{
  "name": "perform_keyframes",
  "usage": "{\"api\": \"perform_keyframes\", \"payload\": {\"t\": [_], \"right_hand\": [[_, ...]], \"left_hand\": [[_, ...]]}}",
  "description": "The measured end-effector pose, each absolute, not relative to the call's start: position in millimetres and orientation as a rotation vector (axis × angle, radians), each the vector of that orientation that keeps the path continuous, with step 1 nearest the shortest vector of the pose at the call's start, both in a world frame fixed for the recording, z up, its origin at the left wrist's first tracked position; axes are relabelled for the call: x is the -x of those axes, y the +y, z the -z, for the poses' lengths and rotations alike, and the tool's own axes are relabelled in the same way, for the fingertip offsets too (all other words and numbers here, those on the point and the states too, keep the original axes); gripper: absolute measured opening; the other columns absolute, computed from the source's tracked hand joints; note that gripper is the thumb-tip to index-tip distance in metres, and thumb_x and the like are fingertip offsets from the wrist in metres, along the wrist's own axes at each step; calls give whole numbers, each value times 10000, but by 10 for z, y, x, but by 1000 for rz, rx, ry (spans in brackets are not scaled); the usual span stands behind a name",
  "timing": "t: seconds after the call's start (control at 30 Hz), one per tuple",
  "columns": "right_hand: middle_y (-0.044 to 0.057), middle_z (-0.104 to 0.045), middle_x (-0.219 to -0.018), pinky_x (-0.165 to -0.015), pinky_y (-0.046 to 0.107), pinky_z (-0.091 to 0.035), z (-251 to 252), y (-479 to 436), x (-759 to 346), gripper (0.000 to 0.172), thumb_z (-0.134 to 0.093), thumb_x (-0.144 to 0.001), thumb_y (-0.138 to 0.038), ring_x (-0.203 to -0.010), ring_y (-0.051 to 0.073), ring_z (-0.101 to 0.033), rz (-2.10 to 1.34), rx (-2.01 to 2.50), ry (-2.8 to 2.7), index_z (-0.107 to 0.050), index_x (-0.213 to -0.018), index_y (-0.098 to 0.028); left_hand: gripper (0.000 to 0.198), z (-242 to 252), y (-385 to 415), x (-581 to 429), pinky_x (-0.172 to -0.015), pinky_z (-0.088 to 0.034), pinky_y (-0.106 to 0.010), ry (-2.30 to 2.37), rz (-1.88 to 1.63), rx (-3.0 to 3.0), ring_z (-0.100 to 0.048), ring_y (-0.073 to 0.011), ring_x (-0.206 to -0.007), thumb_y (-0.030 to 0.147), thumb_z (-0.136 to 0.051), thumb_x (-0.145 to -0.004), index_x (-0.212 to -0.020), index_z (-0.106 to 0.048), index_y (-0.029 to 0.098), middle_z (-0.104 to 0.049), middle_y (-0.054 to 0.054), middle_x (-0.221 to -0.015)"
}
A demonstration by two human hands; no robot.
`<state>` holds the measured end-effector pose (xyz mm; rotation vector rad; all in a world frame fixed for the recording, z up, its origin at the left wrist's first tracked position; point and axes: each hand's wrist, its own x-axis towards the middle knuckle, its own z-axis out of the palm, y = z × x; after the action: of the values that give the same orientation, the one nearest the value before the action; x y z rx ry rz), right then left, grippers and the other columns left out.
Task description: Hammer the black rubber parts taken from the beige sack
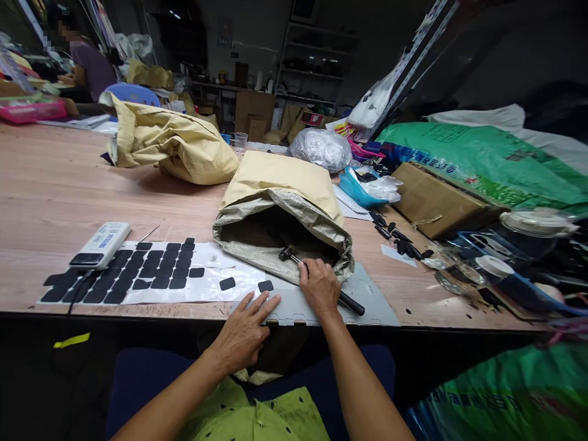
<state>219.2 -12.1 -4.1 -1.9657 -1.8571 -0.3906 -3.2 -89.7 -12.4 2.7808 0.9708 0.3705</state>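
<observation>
Black-handled hammer (pixel 321 282), small dark head, in right hand (pixel 318 286)

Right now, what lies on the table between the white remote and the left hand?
In the head view, a white sheet of black adhesive pads lies between the white remote and the left hand.

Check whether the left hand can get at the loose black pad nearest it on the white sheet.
Probably yes: the left hand lies flat at the table edge, and the black pad sits just beyond its fingertips, with nothing between them.
</observation>
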Motion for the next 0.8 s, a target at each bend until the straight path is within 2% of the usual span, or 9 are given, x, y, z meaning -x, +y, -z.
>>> {"api": "perform_keyframes", "payload": {"t": [0.13, 0.2, 0.3, 0.37, 0.47, 0.63, 0.7, 0.8], "right_hand": [[41, -636, -887, -688, 291, -263, 52, -120, -2197, 223, -507, -941, -331, -789, 168, -462, 398, 1953, -1852, -687, -966, -202], [41, -635, -890, -688, 288, -261, 55, -119, -2198, 224, -504, -942, -330, -792, 168, -463, 400, 1954, -1851, -687, -961, -203], [44, -635, -894, -688, 285, -260, 55, -116, -2195, 224, -502, -943, -328, -798, 171, -465, 399, 1957, -1854, -686, -970, -203], [45, -633, -889, -690, 285, -262, 55, -112, -2193, 223, -502, -942, -327, -800, 173, -466, 394, 1956, -1855, -685, -970, -203], [45, -628, -880, -694, 287, -265, 58, -106, -2192, 222, -503, -941, -329, -800, 176, -465, 390, 1950, -1846, -684, -964, -203], [42, -630, -886, -703, 288, -268, 60, -101, -2194, 213, -508, -937, -328, -805, 176, -464, 378, 1942, -1840, -681, -961, -207], [40, -630, -882, -704, 288, -269, 59, -100, -2195, 210, -507, -936, -326, -805, 175, -462, 373, 1943, -1839, -680, -960, -208], [40, -631, -883, -704, 286, -271, 51, -99, -2197, 204, -511, -930, -322, -804, 174, -463, 351, 1945, -1834, -680, -957, -210]], "left_hand": [[169, 51, -947, 41, -1178, -155, -570, 966, -380, -2715, -229, -386, -1452, 254, -791, -681, -808, -723, 165, -174, -90, -1622], [207, -24, -943, 41, -1155, -200, -583, 953, -445, -2616, -278, -387, -1429, 317, -813, -677, -828, -736, 199, -284, -74, -1587], [201, -176, -768, 6, -1059, -382, -478, 948, -640, -2445, -494, -299, -1264, 353, -774, -745, -907, -739, 240, -588, -63, -1339], [173, -284, -499, -57, -953, -457, -398, 999, -799, -2397, -592, -231, -1068, 306, -681, -837, -981, -723, 219, -694, -63, -1100], [232, -405, 64, -212, -902, -467, -378, 1245, -904, -2418, -583, -223, -997, 243, -570, -900, -1092, -694, 204, -701, -68, -1031], [359, -457, 832, -496, -883, -468, -360, 1594, -413, -2408, -572, -264, -1102, 197, -542, -878, -1215, -655, 251, -669, -72, -1176], [403, -443, 963, -556, -835, -478, -335, 1624, -255, -2349, -607, -261, -1072, 154, -547, -848, -1224, -651, 253, -680, -84, -1159], [381, -429, 1002, -546, -794, -479, -331, 1662, -213, -2305, -631, -272, -1024, 157, -566, -829, -1190, -670, 218, -694, -110, -1099]]}}
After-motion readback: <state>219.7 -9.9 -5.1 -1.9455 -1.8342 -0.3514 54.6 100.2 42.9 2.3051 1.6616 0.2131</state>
